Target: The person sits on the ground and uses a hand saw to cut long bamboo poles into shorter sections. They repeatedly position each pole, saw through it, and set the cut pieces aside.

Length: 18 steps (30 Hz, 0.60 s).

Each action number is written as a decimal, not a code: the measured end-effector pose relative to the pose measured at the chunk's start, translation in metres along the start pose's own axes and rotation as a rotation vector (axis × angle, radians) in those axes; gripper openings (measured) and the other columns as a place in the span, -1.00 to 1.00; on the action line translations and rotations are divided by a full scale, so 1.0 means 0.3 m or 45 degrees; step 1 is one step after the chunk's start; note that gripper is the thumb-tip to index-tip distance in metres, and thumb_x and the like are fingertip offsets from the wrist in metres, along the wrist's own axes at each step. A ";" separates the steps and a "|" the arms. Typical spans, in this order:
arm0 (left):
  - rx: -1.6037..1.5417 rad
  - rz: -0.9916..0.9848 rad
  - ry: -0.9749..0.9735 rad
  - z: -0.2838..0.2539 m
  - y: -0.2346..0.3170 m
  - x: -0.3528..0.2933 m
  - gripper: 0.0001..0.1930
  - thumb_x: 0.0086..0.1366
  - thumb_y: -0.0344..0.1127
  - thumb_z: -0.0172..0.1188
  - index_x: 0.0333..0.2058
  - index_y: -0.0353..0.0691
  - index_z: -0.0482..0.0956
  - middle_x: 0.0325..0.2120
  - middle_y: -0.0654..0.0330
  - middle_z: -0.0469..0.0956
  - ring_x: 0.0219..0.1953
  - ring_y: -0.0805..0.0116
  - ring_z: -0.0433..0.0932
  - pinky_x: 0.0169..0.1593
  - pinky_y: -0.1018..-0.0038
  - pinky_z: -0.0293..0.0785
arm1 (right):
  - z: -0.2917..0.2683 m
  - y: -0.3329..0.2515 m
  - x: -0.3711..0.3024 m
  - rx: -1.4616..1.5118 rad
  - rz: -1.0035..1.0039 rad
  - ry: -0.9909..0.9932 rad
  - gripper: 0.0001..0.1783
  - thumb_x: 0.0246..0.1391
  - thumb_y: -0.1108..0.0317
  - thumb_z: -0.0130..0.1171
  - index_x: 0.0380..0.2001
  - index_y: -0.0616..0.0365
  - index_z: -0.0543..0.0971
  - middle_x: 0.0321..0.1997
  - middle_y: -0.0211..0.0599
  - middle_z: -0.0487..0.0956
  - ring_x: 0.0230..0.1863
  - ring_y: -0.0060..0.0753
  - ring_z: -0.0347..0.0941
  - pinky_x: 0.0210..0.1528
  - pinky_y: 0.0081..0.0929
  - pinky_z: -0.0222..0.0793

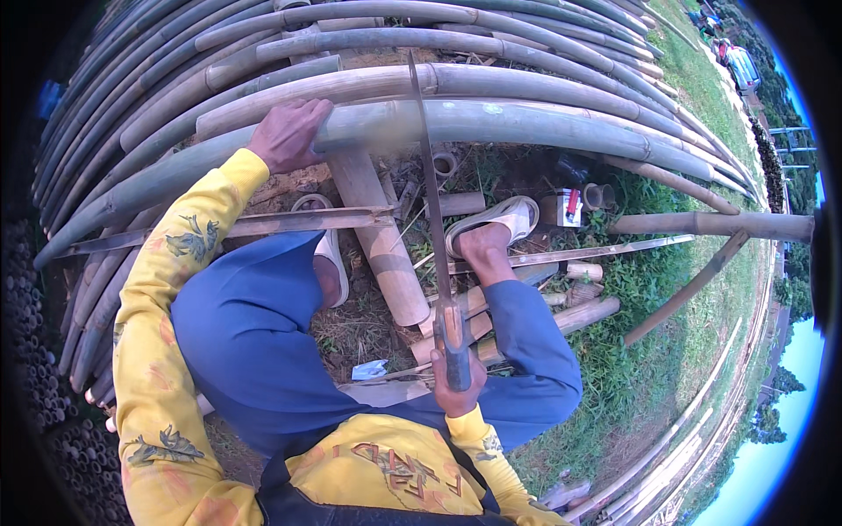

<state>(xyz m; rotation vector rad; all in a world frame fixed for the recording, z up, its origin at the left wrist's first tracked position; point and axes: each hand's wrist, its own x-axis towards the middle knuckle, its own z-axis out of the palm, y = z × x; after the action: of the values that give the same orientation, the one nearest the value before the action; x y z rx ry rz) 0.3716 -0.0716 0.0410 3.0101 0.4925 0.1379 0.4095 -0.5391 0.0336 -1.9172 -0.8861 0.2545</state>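
The person's right hand (pixel 459 394) is wrapped around the handle of a saw (pixel 435 215), whose long axis runs from near to far, the tip pointing far and leaning slightly left. The left hand (pixel 289 138) curls over a green bamboo pole (pixel 535 127) lying left to right beyond the knees, its left end nearer. The saw blade crosses the pole right of that hand, whether touching it cannot be told.
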 end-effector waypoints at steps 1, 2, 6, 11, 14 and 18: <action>0.015 0.007 -0.001 0.002 0.005 0.006 -0.17 -0.13 -0.16 0.59 0.13 -0.32 0.43 -0.01 -0.07 0.59 0.02 -0.07 0.59 0.13 0.17 0.53 | -0.018 -0.008 -0.025 -0.075 -0.038 -0.002 -0.58 0.13 0.49 0.36 0.08 0.32 0.63 -0.20 -0.03 0.72 -0.29 -0.15 0.73 -0.16 -0.34 0.58; 0.015 -0.002 -0.027 0.001 0.001 -0.006 -0.16 -0.13 -0.16 0.59 0.13 -0.32 0.42 0.00 -0.07 0.59 0.02 -0.06 0.59 0.14 0.17 0.53 | -0.002 -0.013 0.014 -0.024 0.003 -0.019 -0.65 0.14 0.48 0.36 0.01 0.30 0.64 -0.26 -0.05 0.71 -0.34 -0.18 0.71 -0.21 -0.34 0.56; 0.021 0.030 -0.016 0.005 0.014 0.019 -0.13 -0.13 -0.15 0.59 0.16 -0.34 0.41 0.01 -0.09 0.59 0.03 -0.06 0.58 0.15 0.17 0.53 | 0.173 0.085 0.398 0.206 0.044 -0.018 -0.85 0.16 0.45 0.39 -0.28 0.25 0.61 -0.49 -0.24 0.62 -0.51 -0.38 0.50 -0.37 -0.40 0.42; 0.080 -0.001 0.043 0.006 -0.006 -0.006 -0.13 -0.12 -0.16 0.58 0.18 -0.34 0.41 0.01 -0.09 0.58 0.04 -0.05 0.58 0.16 0.17 0.53 | 0.111 0.075 0.210 0.221 0.097 -0.020 -0.80 0.14 0.44 0.42 -0.23 0.28 0.62 -0.47 -0.20 0.62 -0.49 -0.37 0.52 -0.34 -0.39 0.45; 0.058 -0.014 0.016 0.015 0.000 -0.014 -0.14 -0.12 -0.16 0.57 0.17 -0.33 0.41 0.00 -0.08 0.58 0.05 -0.04 0.58 0.15 0.18 0.53 | 0.018 0.029 -0.002 0.075 0.116 -0.075 -0.69 0.13 0.48 0.39 -0.05 0.31 0.64 -0.29 -0.04 0.67 -0.27 -0.26 0.67 -0.18 -0.35 0.53; 0.061 0.030 0.009 0.004 0.004 0.015 -0.17 -0.11 -0.15 0.57 0.14 -0.32 0.42 -0.01 -0.07 0.59 0.05 -0.04 0.59 0.14 0.18 0.53 | 0.138 0.126 0.291 0.193 0.050 -0.029 -0.81 0.16 0.44 0.39 -0.20 0.27 0.63 -0.42 -0.13 0.61 -0.43 -0.35 0.54 -0.29 -0.37 0.47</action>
<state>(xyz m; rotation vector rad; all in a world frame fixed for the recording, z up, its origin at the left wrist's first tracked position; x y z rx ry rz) 0.3765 -0.0713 0.0404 3.0639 0.4672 0.1400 0.4680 -0.4616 -0.0027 -1.7956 -0.8215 0.3577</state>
